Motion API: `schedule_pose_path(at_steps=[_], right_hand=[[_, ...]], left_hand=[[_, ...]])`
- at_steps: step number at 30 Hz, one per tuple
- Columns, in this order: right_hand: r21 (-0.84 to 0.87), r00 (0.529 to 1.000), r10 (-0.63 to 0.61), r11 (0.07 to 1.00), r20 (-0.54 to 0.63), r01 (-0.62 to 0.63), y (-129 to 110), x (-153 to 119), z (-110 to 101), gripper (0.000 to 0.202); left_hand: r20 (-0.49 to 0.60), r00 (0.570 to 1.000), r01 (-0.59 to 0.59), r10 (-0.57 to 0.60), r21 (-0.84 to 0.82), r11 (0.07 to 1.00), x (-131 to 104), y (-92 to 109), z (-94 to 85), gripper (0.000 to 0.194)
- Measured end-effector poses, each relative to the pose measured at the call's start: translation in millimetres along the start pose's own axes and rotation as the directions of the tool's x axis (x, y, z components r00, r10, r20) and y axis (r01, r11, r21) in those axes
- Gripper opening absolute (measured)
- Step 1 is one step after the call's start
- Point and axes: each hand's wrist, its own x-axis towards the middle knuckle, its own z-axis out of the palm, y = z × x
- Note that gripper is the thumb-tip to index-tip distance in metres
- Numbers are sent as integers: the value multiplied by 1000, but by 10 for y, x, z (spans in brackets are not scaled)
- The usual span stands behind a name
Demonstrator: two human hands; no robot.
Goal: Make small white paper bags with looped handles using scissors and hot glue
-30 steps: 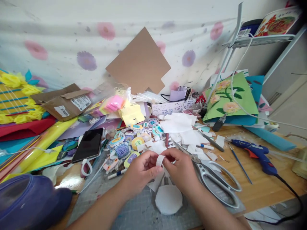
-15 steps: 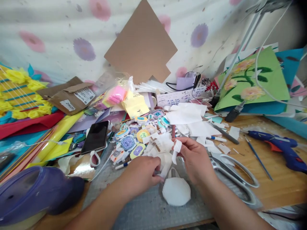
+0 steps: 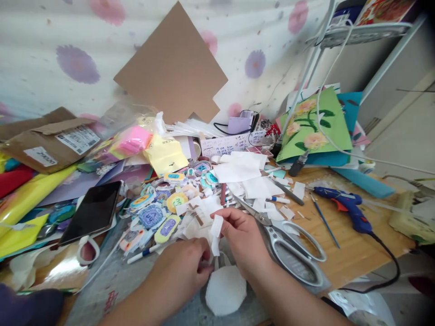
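My right hand (image 3: 243,235) is closed in a pinch on a short white strip (image 3: 216,233), which hangs down from the thumb and fingertips. Just to its left, my left hand (image 3: 190,260) is curled shut, its thumb against the fingers; what lies between them I cannot make out. Below the hands, a white rounded, faceted pad (image 3: 226,290) with a small loop at its top lies on the grey cutting mat (image 3: 127,294). White scraps (image 3: 207,208) and small crocheted-looking patches in purple, blue and yellow (image 3: 152,216) are heaped behind the hands.
Large scissors (image 3: 294,242) lie right of my right hand, with a blue glue gun (image 3: 340,199) and a thin blue brush (image 3: 324,222) beyond. A black phone (image 3: 91,210) lies at left, near a cardboard box (image 3: 50,140). White sheets (image 3: 238,172) cover the back.
My view has swung to the right, so everything appears farther left and more of the shelf shows. The right hand keeps the white strip; the left hand remains curled beside it.
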Motion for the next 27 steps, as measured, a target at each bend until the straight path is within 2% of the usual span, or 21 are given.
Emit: schedule_pose_path(at_steps=[4,10,13,16,20,24,27], right_hand=[[-7,1000,-5,1000,15,5,33,13,-9,8],[-21,999,0,1000,41,1,53,-21,-1,8],[-34,999,-3,999,41,5,55,-30,-2,8],[-26,999,-36,999,17,36,58,-21,-28,8],[7,996,-84,996,-43,84,49,0,-93,9],[7,996,-76,997,-49,77,50,0,-142,14],[-29,998,-60,998,-14,60,79,-24,-166,18]], left_hand=[[48,997,-60,60,13,998,5,16,35,13],[19,999,-34,32,119,992,26,-6,5,14],[-19,999,-45,46,57,997,20,-14,-16,13],[-33,999,-34,33,-39,999,17,-32,-22,25],[-46,998,-46,46,-3,999,55,-83,-54,13],[-114,992,-44,59,131,990,84,-141,-107,15],[-221,973,-62,70,44,997,42,-138,-122,13]])
